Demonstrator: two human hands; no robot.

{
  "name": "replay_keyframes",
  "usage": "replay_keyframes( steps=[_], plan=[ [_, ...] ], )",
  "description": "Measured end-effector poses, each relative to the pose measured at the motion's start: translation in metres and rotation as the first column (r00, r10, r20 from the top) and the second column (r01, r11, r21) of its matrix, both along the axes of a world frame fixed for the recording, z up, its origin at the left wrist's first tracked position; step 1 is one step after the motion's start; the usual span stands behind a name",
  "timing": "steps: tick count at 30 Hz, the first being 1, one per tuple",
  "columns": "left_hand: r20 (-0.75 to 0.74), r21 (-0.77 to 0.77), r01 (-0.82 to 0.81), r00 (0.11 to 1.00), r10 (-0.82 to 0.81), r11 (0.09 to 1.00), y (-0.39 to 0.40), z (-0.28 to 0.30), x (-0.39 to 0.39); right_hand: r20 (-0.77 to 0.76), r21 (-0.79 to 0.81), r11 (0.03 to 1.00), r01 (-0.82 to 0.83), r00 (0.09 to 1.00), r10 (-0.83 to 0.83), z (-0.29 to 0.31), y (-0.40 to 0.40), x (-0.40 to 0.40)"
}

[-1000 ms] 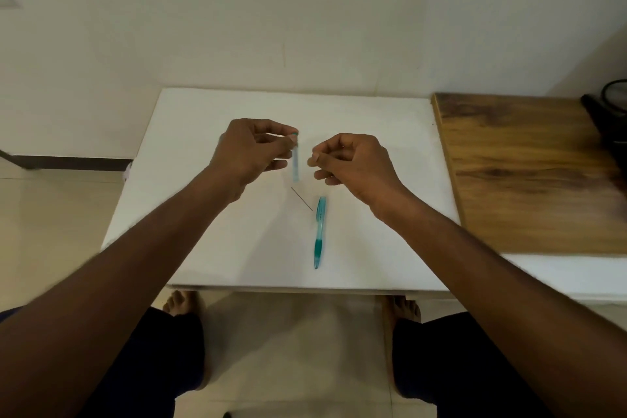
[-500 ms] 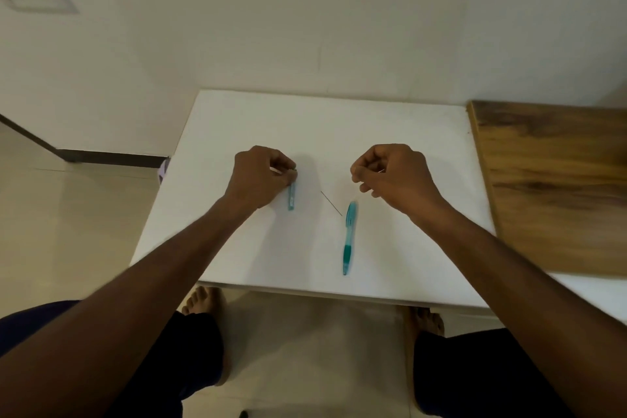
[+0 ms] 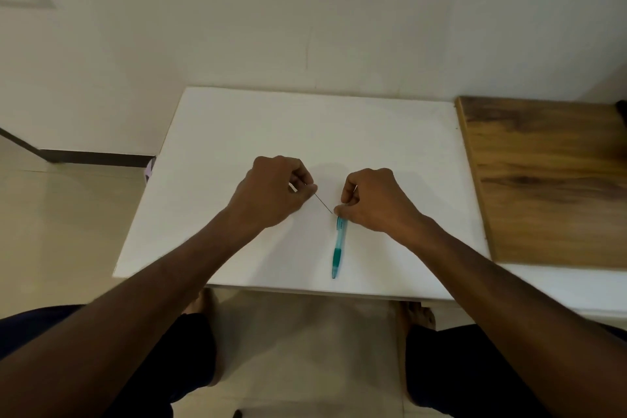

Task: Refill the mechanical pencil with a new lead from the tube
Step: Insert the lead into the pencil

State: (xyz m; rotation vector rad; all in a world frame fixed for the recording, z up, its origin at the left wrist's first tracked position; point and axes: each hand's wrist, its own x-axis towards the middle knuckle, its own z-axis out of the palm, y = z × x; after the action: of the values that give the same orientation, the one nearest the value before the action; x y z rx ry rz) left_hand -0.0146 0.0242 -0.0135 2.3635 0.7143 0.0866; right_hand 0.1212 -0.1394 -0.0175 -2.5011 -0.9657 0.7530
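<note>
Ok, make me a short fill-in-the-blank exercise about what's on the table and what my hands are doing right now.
1. The mechanical pencil lying on the white table is coloured ____.
2. The left hand pinches one end of the thin ____.
3. The right hand touches the pencil's ____ end.
4. Right of the table lies a ____ board.

Missing words: teal; lead; far; wooden

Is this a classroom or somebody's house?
Most likely a room in a home, though I can't be sure. A small white table stands against a plain wall, with a wooden board beside it, a tiled floor underneath, and the person's bare feet below the table.
</note>
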Motion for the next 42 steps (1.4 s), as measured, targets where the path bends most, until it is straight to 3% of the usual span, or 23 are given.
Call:
replay_keyframes(
  steps=[6, 13, 19, 21, 23, 25, 27, 29, 33, 36, 42],
  plan=[
    [-0.011, -0.143, 0.138, 0.990, -0.141, 0.980, -0.022, 0.002, 0.002, -0.166, 0.022, 0.988, 0.151, 0.975, -0.145, 0.002, 0.000, 0.009],
    [-0.089, -0.138, 0.070, 0.993, -0.083, 0.988, -0.037, -0.003, 0.002, -0.190, 0.021, 0.980, 0.200, 0.963, -0.192, -0.005, 0.001, 0.011],
    [-0.113, -0.237, 0.005, 0.993, -0.032, 0.971, -0.043, -0.007, 0.003, -0.545, 0.118, 0.940, 0.321, 0.812, -0.209, -0.001, 0.004, 0.015],
    [-0.117, -0.247, -0.013, 0.993, -0.016, 0.969, -0.032, -0.002, 0.003, -0.590, 0.179, 0.922, 0.344, 0.787, -0.180, -0.001, 0.007, 0.013],
    [-0.081, -0.227, -0.051, 0.996, 0.034, 0.972, -0.015, 0.007, 0.002, -0.447, 0.278, 0.917, 0.286, 0.883, -0.140, -0.002, 0.007, 0.010],
    [-0.023, -0.164, -0.105, 0.994, 0.103, 0.981, 0.003, 0.017, 0.000, -0.116, 0.320, 0.945, 0.061, 0.993, -0.025, -0.006, 0.003, 0.005],
    [0.021, -0.080, -0.141, 0.989, 0.144, 0.987, 0.016, 0.024, -0.003, 0.122, 0.246, 0.950, -0.191, 0.979, 0.165, -0.013, -0.002, -0.003],
    [0.044, -0.036, -0.151, 0.987, 0.152, 0.988, 0.021, 0.028, -0.006, 0.183, 0.129, 0.936, -0.326, 0.936, 0.301, -0.023, -0.006, -0.011],
    [0.053, 0.070, -0.084, 0.995, 0.080, 0.994, 0.015, 0.032, -0.010, 0.303, -0.013, 0.900, -0.435, 0.856, 0.418, -0.031, -0.012, -0.025],
    [0.045, 0.166, -0.048, 0.998, 0.041, 0.985, 0.010, 0.035, -0.015, 0.367, -0.037, 0.875, -0.484, 0.807, 0.462, -0.032, -0.019, -0.039],
    [0.032, 0.216, -0.053, 0.998, 0.047, 0.975, 0.014, 0.044, -0.018, 0.397, -0.012, 0.838, -0.546, 0.766, 0.505, -0.032, -0.043, -0.063]
  ],
)
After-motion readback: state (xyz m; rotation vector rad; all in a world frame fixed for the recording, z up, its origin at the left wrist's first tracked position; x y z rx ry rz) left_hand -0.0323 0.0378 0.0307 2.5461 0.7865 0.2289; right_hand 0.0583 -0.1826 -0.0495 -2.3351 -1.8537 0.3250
